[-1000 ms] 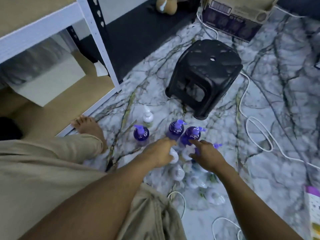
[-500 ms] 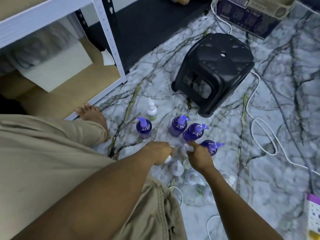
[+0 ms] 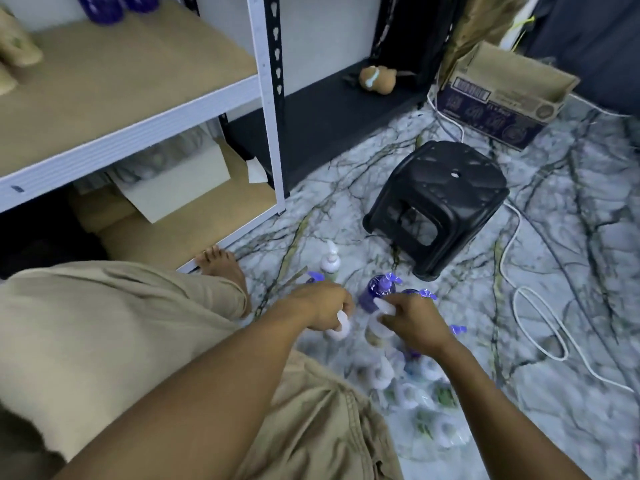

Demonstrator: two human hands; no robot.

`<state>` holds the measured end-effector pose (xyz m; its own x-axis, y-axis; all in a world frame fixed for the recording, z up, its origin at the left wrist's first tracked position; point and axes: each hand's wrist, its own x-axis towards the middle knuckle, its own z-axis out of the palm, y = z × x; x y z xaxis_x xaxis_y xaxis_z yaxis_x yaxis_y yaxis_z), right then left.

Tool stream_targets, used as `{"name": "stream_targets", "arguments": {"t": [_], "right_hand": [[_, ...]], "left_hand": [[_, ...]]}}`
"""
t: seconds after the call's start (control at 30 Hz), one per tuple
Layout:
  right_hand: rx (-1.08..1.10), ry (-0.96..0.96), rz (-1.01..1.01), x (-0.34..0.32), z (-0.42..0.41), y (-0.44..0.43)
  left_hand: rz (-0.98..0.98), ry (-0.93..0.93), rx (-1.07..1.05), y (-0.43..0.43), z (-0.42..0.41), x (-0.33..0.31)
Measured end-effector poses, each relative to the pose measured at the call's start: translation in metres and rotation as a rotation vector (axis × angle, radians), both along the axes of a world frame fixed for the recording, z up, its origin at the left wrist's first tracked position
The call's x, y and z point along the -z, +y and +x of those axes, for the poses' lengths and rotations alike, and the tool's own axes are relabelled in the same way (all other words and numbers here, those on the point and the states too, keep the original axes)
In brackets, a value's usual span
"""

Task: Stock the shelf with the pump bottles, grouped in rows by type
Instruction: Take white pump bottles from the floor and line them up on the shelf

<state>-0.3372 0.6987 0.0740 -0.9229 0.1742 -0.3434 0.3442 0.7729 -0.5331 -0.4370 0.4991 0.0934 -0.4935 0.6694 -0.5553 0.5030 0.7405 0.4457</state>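
Pump bottles stand clustered on the marble floor in front of me. My left hand [image 3: 320, 308] grips the pump of a white bottle [image 3: 341, 328]. My right hand [image 3: 414, 323] holds the white pump head of another white bottle [image 3: 378, 332]. Purple bottles [image 3: 377, 292] stand just beyond both hands, and one is partly hidden behind my left hand. A lone white bottle [image 3: 329, 261] stands farther back. Several more white bottles [image 3: 408, 393] stand below my right forearm. The shelf [image 3: 145, 84] is at upper left, with purple bottles [image 3: 104, 6] at its back.
A black plastic stool [image 3: 438, 199] stands right of the bottles. A white cable [image 3: 533, 299] loops across the floor at right. A cardboard box [image 3: 502, 98] sits at the back. My bent knee and bare foot [image 3: 221, 265] lie by the lower shelf board.
The camera has tilted up, so the upper shelf board now shows. Both hands have closed on white pump heads, and the two bottles look slightly raised.
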Motion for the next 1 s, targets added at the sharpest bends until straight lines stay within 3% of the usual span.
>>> {"name": "stream_targets", "arguments": {"t": [0.33, 0.5, 0.63, 1.0], "right_hand": [[-0.199, 0.384, 0.017, -0.153, -0.093, -0.067], [-0.272, 0.541, -0.023, -0.225, -0.163, -0.128], [-0.329, 0.613, 0.074, -0.273, -0.214, -0.186], [-0.457, 0.600, 0.175, -0.334, -0.316, -0.335]], "left_hand": [[0.219, 0.412, -0.184, -0.114, -0.053, -0.149], [0.166, 0.674, -0.209, -0.177, -0.083, -0.238], [0.081, 0.788, -0.246, -0.238, -0.099, -0.299], [-0.245, 0.827, -0.443, -0.370, -0.123, -0.367]]}}
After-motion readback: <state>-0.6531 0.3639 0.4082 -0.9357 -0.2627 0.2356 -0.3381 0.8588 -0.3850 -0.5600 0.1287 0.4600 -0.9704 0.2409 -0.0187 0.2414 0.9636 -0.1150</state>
